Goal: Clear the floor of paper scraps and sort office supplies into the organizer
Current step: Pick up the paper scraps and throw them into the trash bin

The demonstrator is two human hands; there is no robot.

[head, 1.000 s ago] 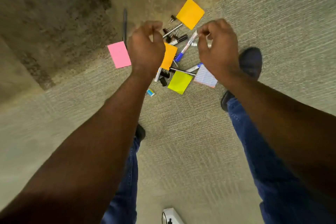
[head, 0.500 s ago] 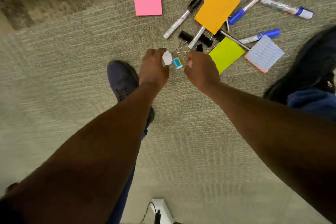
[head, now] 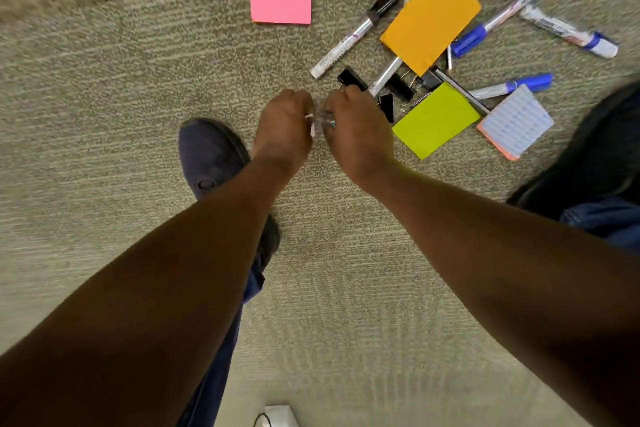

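Paper scraps and supplies lie scattered on the carpet (head: 138, 80) in front of the person, who bends low over them. Both hands meet just at the near edge of the pile. The left hand (head: 284, 125) has its fingers curled and pinches a small white scrap (head: 312, 128). The right hand (head: 356, 128) is curled too, and a bit of teal shows at its fingertips, but I cannot tell what it holds. Just beyond the knuckles lie black binder clips (head: 351, 77), a marker (head: 353, 35), and a green sticky pad (head: 435, 120). No organizer is in sight. I think the risk is in the small size: a weak pinch can let the scrap fall back into the carpet, and the right hand can knock the clips or roll the marker away
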